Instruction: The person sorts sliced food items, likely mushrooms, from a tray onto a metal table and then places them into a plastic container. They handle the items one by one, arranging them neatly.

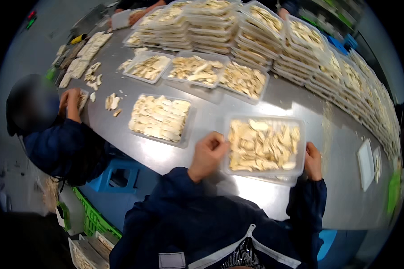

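Note:
A clear plastic tray of pale sliced mushrooms [264, 144] is between my two hands, over the near side of a metal table. The edge of another tray shows just beneath it. My left hand [208, 153] has its fingers curled at the tray's left rim. At the right rim, my right hand [313, 161] is partly hidden by the tray, its fingers along the side. To the left lies a tray with slices in neat overlapping rows [160, 117]. Farther back stand three filled trays, the left one [148, 67], the middle one [197, 70] and the right one [244, 80].
Tall stacks of filled trays [212, 30] line the far and right sides. A co-worker [64, 141] sits at the left, hands at a tray; other people's hands show at the far edge. Loose slices [113, 102] lie at left. A white tray [366, 164] rests at right.

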The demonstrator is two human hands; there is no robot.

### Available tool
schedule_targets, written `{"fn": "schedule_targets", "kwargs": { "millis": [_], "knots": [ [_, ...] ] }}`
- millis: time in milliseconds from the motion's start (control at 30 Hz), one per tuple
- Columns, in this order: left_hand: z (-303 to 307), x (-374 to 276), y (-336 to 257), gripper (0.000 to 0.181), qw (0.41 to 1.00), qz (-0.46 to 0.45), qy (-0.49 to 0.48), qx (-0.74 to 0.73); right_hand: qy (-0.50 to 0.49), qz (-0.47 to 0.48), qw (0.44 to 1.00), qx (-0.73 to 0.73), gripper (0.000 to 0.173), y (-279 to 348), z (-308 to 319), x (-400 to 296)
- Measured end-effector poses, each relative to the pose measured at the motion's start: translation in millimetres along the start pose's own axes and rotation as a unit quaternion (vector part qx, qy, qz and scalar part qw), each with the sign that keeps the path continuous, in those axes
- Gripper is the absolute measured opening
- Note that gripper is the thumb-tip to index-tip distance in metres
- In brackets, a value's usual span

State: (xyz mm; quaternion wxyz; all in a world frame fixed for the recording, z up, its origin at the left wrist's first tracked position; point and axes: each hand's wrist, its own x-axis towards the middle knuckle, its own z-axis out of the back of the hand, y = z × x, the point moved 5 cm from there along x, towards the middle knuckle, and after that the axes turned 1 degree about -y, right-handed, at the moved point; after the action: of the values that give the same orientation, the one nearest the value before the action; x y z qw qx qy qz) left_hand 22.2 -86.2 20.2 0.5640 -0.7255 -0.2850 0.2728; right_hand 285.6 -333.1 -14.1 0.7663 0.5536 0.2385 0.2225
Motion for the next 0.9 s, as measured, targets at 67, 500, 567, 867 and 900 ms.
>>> {"fn": "schedule_targets", "kwargs": {
  "millis": [67, 500, 567, 867, 900],
  "knots": [
    [11.3, -1.8, -5.0, 0.006, 0.999, -0.028, 0.025, -0.035, -0.003, -0.019, 0.999, -0.026, 0.012, 12.7, 1.0, -3.0],
    [37.9, -12.6, 15.7, 0.007, 0.997, 0.064, 0.022, 0.026, -0.305, -0.114, 0.940, 0.103, 0.013, -35.3, 175.6, -63.8],
    [35.7, -4.3, 22.8, 0.007, 0.997, 0.069, 0.032, 0.031, -0.332, -0.116, 0.931, 0.101, 0.015, -49.3, 182.3, -74.7],
    [20.5, 19.0, 23.5, 0.004, 0.996, 0.056, 0.062, 0.043, -0.276, -0.158, 0.924, -0.215, 0.018, -42.2, 208.7, -89.9],
    [18.1, 20.5, 24.5, 0.004, 0.996, 0.053, 0.061, 0.038, -0.278, -0.084, 0.909, -0.299, 0.017, -22.3, 207.6, -92.0]
  ]
}}
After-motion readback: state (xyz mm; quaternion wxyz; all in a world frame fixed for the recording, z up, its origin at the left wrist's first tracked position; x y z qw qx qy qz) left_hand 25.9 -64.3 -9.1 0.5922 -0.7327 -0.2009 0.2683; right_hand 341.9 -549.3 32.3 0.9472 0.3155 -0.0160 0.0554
